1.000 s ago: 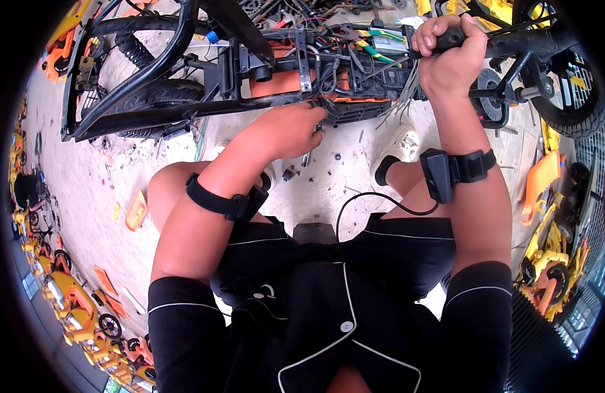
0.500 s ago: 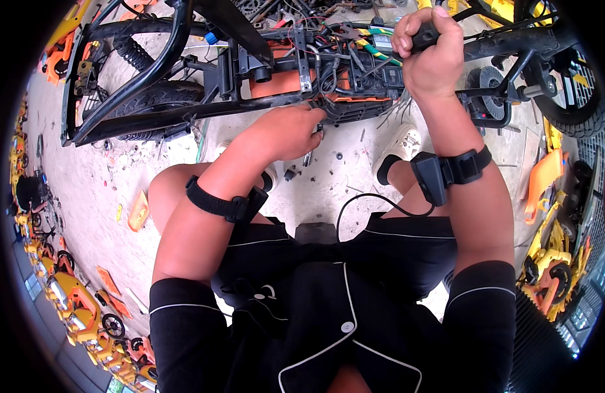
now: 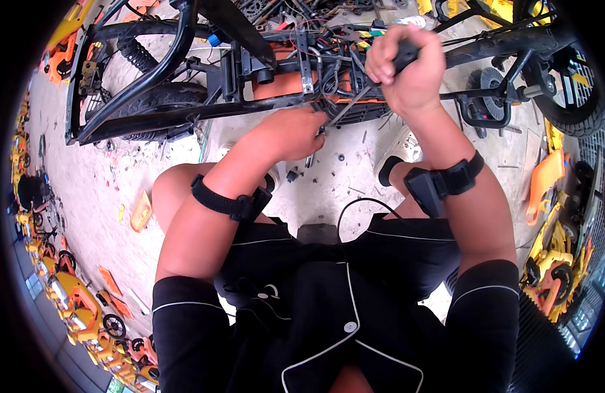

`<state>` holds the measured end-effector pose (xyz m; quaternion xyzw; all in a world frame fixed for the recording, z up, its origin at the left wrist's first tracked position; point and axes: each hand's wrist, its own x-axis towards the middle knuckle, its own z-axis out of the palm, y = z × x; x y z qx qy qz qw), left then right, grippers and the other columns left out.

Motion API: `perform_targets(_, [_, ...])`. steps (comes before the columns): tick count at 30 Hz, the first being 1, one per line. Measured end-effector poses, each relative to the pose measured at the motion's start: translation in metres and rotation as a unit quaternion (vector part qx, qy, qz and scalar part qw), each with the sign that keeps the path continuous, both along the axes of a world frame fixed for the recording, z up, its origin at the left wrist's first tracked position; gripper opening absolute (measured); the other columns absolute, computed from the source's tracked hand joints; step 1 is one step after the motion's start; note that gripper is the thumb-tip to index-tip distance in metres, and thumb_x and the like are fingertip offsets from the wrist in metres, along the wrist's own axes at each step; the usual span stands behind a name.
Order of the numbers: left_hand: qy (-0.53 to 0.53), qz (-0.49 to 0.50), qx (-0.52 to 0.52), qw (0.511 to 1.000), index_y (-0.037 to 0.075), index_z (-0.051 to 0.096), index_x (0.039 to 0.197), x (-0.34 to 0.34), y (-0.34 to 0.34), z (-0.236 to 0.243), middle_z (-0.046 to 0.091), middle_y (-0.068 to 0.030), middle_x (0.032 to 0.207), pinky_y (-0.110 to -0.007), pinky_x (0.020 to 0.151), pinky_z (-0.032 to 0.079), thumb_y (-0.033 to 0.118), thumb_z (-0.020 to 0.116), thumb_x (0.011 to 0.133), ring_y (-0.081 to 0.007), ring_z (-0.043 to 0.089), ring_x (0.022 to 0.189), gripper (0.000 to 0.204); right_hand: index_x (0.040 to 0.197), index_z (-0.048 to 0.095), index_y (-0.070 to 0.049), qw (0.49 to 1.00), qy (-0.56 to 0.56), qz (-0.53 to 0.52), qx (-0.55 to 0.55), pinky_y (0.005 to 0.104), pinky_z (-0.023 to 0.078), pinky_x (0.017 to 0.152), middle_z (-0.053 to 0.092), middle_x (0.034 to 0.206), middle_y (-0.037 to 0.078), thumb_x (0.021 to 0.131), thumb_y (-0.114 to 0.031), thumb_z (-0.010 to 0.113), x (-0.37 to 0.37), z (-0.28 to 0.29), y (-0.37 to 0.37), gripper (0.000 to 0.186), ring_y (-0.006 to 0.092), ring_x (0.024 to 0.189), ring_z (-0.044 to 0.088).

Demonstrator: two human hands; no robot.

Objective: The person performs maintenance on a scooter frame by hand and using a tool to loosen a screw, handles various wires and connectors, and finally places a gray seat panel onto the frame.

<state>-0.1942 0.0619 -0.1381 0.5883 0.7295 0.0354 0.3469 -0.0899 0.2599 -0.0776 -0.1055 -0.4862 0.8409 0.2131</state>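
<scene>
My right hand [image 3: 412, 72] is closed around a black-handled tool [image 3: 406, 55], held over the frame's lower middle. A thin grey shaft [image 3: 352, 107] slants from below that fist toward my left fingers; whether it belongs to the tool I cannot tell. My left hand [image 3: 294, 133] is closed at the near edge of a black vehicle frame [image 3: 184, 115]. Small dark metal shows at its fingertips, mostly hidden by the fingers. Orange panels [image 3: 276, 86] and loose wiring [image 3: 332, 72] sit inside the frame.
Black tyres [image 3: 165, 98] are at both ends of the frame. Metal scraps and parts [image 3: 256, 12] lie behind it. Orange and yellow body parts [image 3: 547, 180] are heaped at right, with more yellow vehicles [image 3: 73, 295] at left. Small dark bits [image 3: 292, 175] litter the pale floor.
My right hand has come left and slightly down with the black-handled tool. The grey shaft now shows between the hands. My left hand stays almost in the same place.
</scene>
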Motion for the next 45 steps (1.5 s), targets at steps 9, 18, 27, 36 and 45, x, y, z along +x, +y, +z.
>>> perform_targets(9, [-0.005,0.018,0.03,0.999,0.01,0.059,0.129,0.0,-0.007,0.0,0.065,-0.0158,0.116,-0.049,0.089,0.052,0.027,0.061,0.096,-0.0381,0.066,0.104,0.038,0.075,0.05,-0.006,0.991,0.061,-0.028,0.118,0.032,0.034,0.058,0.046,0.061,0.007,0.101,-0.035,0.033,0.004,0.002,0.022,0.042,0.0165,0.056,0.039])
perform_targets(18, [-0.012,0.016,0.044,0.999,0.005,0.06,0.122,0.0,-0.006,0.0,0.065,-0.0187,0.112,-0.05,0.088,0.054,0.028,0.06,0.095,-0.039,0.067,0.102,0.035,0.077,0.05,-0.004,0.987,0.041,-0.026,0.154,0.0302,0.034,0.058,0.048,0.064,0.009,0.102,-0.033,0.036,-0.006,-0.005,0.017,0.04,0.0167,0.058,0.04])
perform_targets(27, [-0.012,0.017,0.046,0.999,0.005,0.061,0.121,0.0,-0.007,-0.001,0.066,-0.0188,0.111,-0.05,0.088,0.054,0.028,0.06,0.094,-0.039,0.067,0.103,0.035,0.075,0.05,-0.004,0.986,0.037,0.002,0.163,0.0299,0.033,0.056,0.049,0.065,0.009,0.101,-0.033,0.039,-0.009,-0.005,0.011,0.04,0.0153,0.057,0.04])
perform_targets(36, [-0.008,0.014,0.015,1.0,0.008,0.061,0.123,0.0,-0.005,0.003,0.066,-0.0167,0.112,-0.049,0.088,0.052,0.029,0.061,0.096,-0.0387,0.066,0.103,0.033,0.071,0.049,-0.007,0.96,-0.045,0.037,0.274,0.0295,0.032,0.051,0.046,0.059,0.006,0.101,-0.038,0.039,-0.002,0.003,-0.018,0.044,0.0145,0.053,0.038])
perform_targets(45, [-0.011,0.011,0.011,1.0,0.007,0.063,0.118,0.001,-0.002,0.009,0.066,-0.0168,0.11,-0.049,0.087,0.052,0.029,0.062,0.096,-0.0389,0.066,0.102,0.031,0.076,0.049,-0.006,0.991,0.043,-0.026,0.124,0.0318,0.037,0.059,0.047,0.061,0.008,0.103,-0.035,0.035,0.005,0.008,0.025,0.043,0.0164,0.056,0.041])
